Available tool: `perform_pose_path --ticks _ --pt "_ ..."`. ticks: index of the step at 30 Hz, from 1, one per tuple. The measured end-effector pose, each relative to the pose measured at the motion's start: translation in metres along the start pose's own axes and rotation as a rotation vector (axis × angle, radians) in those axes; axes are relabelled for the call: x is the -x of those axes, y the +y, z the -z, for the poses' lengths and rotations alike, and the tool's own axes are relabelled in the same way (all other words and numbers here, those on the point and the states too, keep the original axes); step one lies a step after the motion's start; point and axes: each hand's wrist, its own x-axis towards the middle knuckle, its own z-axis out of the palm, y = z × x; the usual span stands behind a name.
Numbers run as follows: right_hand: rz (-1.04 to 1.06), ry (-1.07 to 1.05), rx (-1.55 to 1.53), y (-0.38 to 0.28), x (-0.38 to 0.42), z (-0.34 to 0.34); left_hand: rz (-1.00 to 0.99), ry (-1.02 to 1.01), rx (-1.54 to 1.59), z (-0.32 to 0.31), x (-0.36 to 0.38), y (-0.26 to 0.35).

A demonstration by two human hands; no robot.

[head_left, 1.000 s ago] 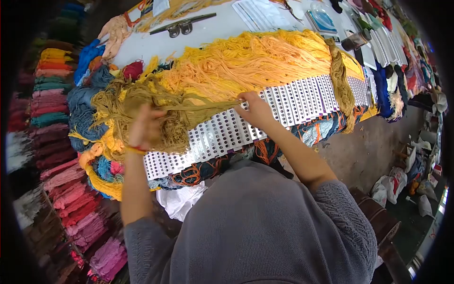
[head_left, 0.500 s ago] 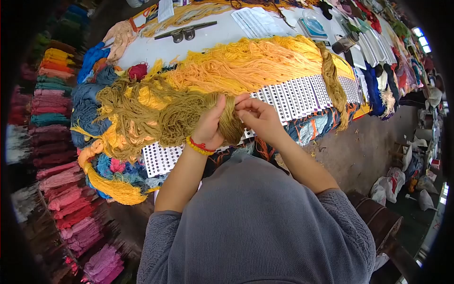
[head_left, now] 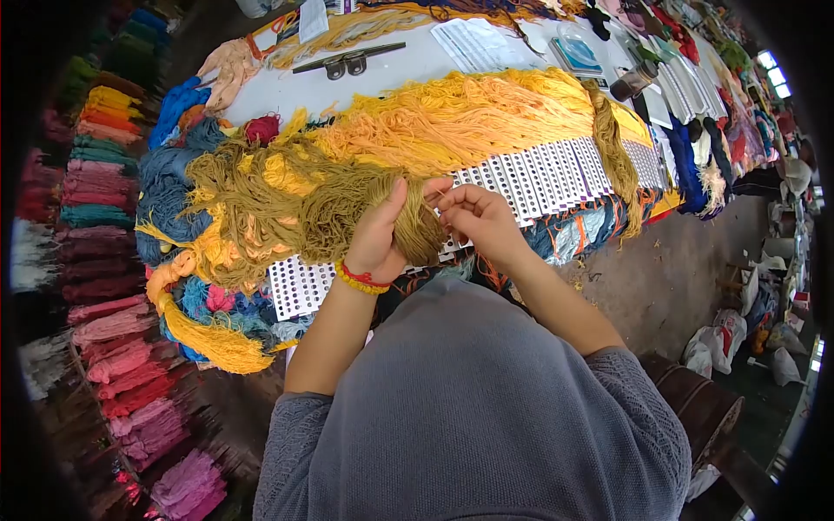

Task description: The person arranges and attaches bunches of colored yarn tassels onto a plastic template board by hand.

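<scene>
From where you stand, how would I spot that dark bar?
Find the white table, then the yellow and peach yarn heaped on it. Beyond that heap's left half lies the dark bar: straight and thin, with two rounded lobes midway, unlike the yarn and papers nearby.

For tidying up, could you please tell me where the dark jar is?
In the head view, the dark jar is at the upper right, between the blue-topped device and the white strips.

Beyond the left hand point(head_left: 378, 239), a dark bar point(head_left: 349, 61) is lying. White bags point(head_left: 728, 332) are sitting well right of the right hand point(head_left: 486, 224).
</scene>
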Motion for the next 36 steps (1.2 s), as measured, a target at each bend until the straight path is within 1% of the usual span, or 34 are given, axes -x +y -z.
perform_pose_path --ticks 2,3,6,10,12,18,22,24,28,30,33,36 --pt "0.157 0.038 0.203 0.006 0.000 -0.007 0.002 -0.012 -0.007 -0.003 0.000 -0.001" --pt "0.150 0.045 0.324 0.009 0.000 -0.007 0.005 -0.022 -0.014 -0.005 0.000 -0.002" --pt "0.109 0.051 0.397 0.010 0.001 -0.003 -0.019 -0.025 -0.066 -0.004 -0.001 -0.002" --pt "0.084 0.055 0.386 0.010 0.002 0.000 -0.038 0.051 -0.032 0.001 0.000 -0.002" --pt "0.065 0.012 0.035 0.004 0.006 -0.005 -0.116 0.136 -0.221 0.005 0.000 -0.002" --pt "-0.017 -0.004 0.030 -0.001 0.008 -0.005 -0.148 0.216 -0.223 0.000 0.000 0.000" --pt "0.009 -0.003 0.012 0.006 0.004 -0.001 -0.180 0.190 -0.276 0.006 -0.001 -0.003" --pt "0.177 0.063 0.054 0.012 0.001 -0.003 -0.104 0.167 -0.172 0.002 0.000 -0.002" --pt "0.170 0.059 0.057 0.015 0.000 -0.006 -0.078 0.155 -0.117 -0.001 0.000 -0.003" --pt "0.134 0.075 0.187 0.018 -0.001 -0.006 -0.050 0.105 -0.060 0.001 -0.001 -0.005" --pt "0.074 0.069 0.269 0.006 0.004 -0.011 -0.040 0.084 -0.087 -0.003 0.001 -0.005" --pt "0.091 0.110 0.264 0.000 0.006 -0.017 -0.063 0.086 -0.122 -0.001 -0.001 -0.010"
